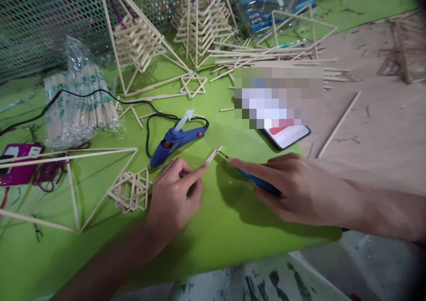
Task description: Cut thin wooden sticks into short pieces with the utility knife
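Observation:
My left hand is closed in a pinch on a short wooden stick, its tip pointing away to the right over the green mat. A second short piece seems to lie beside it. My right hand is wrapped round a blue-handled cutter knife, index finger stretched along its top. The thin dark blade meets the end of the stick. Just beyond my left hand lies a blue hot glue gun with a clear glue stick in its back. A small star-shaped stick lattice sits left of that hand.
Two stacked stick lanterns stand at the back by a perforated basket wall. Bagged sticks, a large stick frame and purple cord are on the left. A partly blurred phone and loose sticks lie right.

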The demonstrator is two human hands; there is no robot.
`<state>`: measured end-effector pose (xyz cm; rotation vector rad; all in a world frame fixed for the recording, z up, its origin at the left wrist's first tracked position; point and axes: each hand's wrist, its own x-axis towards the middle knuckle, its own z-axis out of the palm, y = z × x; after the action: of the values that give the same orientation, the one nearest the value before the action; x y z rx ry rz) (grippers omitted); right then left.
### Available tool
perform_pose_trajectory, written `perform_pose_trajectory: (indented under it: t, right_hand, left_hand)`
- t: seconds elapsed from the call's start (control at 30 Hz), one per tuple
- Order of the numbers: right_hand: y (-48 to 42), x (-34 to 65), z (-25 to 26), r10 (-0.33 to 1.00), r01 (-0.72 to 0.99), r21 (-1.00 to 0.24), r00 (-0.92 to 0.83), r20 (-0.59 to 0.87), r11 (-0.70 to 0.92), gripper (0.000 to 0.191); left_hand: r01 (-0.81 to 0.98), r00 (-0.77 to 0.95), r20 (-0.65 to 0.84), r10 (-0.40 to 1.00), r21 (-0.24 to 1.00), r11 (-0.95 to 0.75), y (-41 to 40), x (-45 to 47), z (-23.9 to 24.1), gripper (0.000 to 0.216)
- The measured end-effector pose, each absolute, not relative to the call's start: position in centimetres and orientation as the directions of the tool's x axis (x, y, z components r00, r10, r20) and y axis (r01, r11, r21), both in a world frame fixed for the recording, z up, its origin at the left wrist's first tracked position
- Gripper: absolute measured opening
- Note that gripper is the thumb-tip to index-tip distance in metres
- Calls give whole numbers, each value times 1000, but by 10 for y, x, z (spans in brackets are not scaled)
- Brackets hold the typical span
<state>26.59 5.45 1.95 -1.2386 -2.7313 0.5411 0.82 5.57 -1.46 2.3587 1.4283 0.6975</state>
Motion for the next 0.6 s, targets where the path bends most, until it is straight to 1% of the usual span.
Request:
perform_pose_trajectory:
  t: [0.17,0.4,0.5,0.6]
  right_hand:
    - [58,270,19,696,668,-327,-717,-39,669,58]
    - [66,274,27,683,674,-338,-722,-111,657,59]
    - [67,273,29,682,674,-337,-723,-115,658,59]
    - [65,272,29,671,672,-307,-731,-125,674,60]
  left_hand:
    - [744,400,250,882,472,-472,56,8,-15,37]
    - [746,419,267,868,444,-497,56,6,-15,35]
    - [756,442,288,849,391,-526,55,6,-14,36]
    - [763,493,317,810,289,-578,53,8,-15,37]
